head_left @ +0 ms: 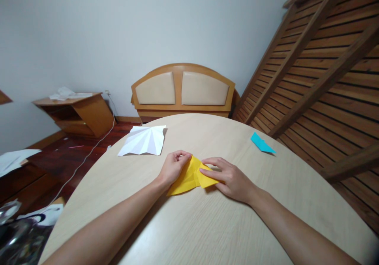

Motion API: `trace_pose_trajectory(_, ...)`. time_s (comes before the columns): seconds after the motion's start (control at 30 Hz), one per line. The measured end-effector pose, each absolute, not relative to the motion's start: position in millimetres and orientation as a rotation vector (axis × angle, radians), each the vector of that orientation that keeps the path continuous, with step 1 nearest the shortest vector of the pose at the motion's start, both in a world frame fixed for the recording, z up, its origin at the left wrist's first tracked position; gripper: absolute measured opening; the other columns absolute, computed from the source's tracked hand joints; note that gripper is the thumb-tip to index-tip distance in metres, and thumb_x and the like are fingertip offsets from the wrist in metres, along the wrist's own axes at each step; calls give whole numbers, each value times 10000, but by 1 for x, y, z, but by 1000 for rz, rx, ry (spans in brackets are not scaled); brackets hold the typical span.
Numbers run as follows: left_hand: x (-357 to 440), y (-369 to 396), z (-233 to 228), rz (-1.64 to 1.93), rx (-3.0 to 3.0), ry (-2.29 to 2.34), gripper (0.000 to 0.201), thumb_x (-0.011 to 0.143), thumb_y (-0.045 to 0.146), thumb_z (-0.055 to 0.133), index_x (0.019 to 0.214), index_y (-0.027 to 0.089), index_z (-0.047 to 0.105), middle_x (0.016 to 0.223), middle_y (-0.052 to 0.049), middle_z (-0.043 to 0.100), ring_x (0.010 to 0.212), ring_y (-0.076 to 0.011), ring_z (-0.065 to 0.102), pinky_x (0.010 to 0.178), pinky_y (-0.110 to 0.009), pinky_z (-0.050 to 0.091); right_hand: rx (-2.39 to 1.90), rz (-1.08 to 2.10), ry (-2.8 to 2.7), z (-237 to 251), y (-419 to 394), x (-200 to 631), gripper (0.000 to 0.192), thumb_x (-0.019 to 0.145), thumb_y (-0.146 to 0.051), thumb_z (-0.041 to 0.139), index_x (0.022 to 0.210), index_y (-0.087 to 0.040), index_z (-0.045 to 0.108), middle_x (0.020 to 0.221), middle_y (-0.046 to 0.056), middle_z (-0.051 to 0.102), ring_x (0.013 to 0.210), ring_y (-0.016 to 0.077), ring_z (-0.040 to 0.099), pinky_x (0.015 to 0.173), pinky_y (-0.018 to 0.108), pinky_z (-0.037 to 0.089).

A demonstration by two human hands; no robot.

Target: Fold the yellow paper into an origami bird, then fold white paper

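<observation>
A folded yellow paper (189,178) lies on the round light wooden table (207,225), near its middle. My left hand (173,166) pinches the paper's upper left edge with curled fingers. My right hand (229,178) rests flat on the paper's right part, its fingertips pressing down on a fold. Both hands touch the paper, which stays on the tabletop.
A white creased paper (145,140) lies at the table's far left edge. A small blue folded paper (261,143) lies at the far right. Beyond the table stand a wooden headboard (182,89), a slatted wooden frame (325,67) and a low side table (77,111).
</observation>
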State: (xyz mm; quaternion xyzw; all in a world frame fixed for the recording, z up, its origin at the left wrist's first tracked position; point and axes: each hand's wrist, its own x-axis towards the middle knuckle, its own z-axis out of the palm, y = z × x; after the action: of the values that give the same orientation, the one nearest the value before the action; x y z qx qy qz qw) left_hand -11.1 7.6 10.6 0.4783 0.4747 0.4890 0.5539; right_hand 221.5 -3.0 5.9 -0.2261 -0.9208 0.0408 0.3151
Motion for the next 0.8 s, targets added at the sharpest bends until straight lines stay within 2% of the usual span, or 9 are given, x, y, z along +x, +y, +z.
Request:
trace_pose_trajectory(0.1,-9,5,12,1149,1125,1066,412,682,509,803,839,144,691,703,-49,714,606,-168,641,567,-248,458,-568,81,-2486,6,-5,218,482,902,-88,576,1352,-254,625,1368,119,638,1287,269,570,1072,479,496)
trace_pose_trajectory(0.23,-9,5,11,1128,1131,1048,437,682,512,820,887,145,705,737,-65,734,624,-180,654,587,-267,481,-545,30,-2522,6,-5,216,420,917,-158,634,1329,-234,638,1395,132,628,1318,290,554,1082,502,492)
trace_pose_trajectory(0.5,-7,3,12,1163,1233,1062,396,671,465,857,855,139,726,783,-93,758,690,-193,673,603,-266,496,-560,-20,-2577,12,-12,211,419,895,-130,603,1308,-183,648,1415,156,600,1328,304,526,1084,519,485)
trace_pose_trajectory(0.67,-7,3,10,1180,1257,1101,370,703,466,810,852,139,721,738,-67,735,619,-158,632,550,-233,437,-545,222,-2453,13,-16,209,420,874,-241,670,1292,-204,661,1421,157,584,1319,317,517,1074,535,475)
trace_pose_trajectory(0.8,-8,4,10,1239,1327,1106,302,745,425,768,841,139,741,774,-64,736,661,-152,636,604,-235,452,-749,518,-2112,8,-14,207,277,981,-249,528,1185,-257,714,1275,112,663,1179,247,620,998,445,533)
